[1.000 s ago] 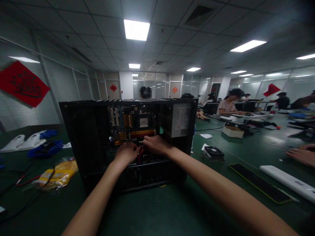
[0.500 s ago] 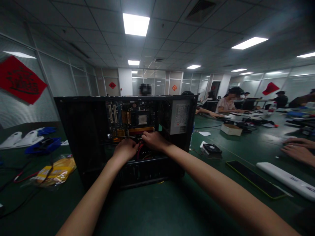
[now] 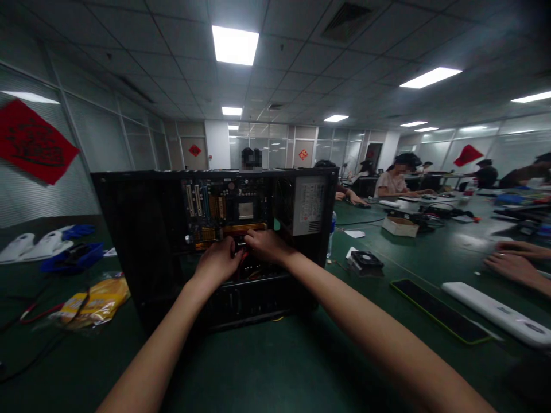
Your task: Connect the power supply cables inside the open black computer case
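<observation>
Since the earlier frames both hands have moved a little up and closer together inside the open case (image 3: 142, 241), which stands upright on the green desk (image 3: 267, 367). The left hand (image 3: 217, 262) and right hand (image 3: 266, 245) are curled around the red cables (image 3: 241, 259) just below the motherboard (image 3: 224, 212); how tight they grip, I cannot tell. Left of the case lies a yellow bag (image 3: 97, 298). To the right are a fan (image 3: 365, 261), a black keyboard (image 3: 439, 311), a white bar (image 3: 495, 314), and another person's hands (image 3: 512, 261).
</observation>
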`<state>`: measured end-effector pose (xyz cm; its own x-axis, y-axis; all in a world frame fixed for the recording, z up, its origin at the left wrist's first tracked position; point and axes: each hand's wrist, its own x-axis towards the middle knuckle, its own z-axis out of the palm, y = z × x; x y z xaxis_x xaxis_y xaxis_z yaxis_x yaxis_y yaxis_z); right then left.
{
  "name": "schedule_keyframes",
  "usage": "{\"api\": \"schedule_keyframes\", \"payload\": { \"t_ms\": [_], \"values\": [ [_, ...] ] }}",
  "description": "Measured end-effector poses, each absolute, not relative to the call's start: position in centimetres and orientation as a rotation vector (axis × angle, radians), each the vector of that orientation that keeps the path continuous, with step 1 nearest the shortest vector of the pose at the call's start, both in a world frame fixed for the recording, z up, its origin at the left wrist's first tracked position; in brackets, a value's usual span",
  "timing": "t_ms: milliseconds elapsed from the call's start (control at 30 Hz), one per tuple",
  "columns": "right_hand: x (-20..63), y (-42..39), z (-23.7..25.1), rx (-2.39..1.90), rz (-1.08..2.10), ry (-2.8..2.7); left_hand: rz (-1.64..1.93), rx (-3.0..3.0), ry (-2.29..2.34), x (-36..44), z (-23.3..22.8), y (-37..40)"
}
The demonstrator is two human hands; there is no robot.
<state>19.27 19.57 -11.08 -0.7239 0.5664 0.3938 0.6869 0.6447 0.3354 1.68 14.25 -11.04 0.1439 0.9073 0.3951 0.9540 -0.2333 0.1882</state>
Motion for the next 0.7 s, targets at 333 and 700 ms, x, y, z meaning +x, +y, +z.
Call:
{"api": "schedule_keyframes", "payload": {
  "t_ms": [333,700],
  "values": [
    [20.0,17.8,-9.8,-0.907,-0.72,-2.526,-0.612,-2.532,-1.647,1.8,-11.3,14.4],
    [20.5,17.5,-9.2,-0.952,-0.441,-2.464,-0.558,-2.588,-1.624,1.9,-10.8,14.4]
  ]
}}
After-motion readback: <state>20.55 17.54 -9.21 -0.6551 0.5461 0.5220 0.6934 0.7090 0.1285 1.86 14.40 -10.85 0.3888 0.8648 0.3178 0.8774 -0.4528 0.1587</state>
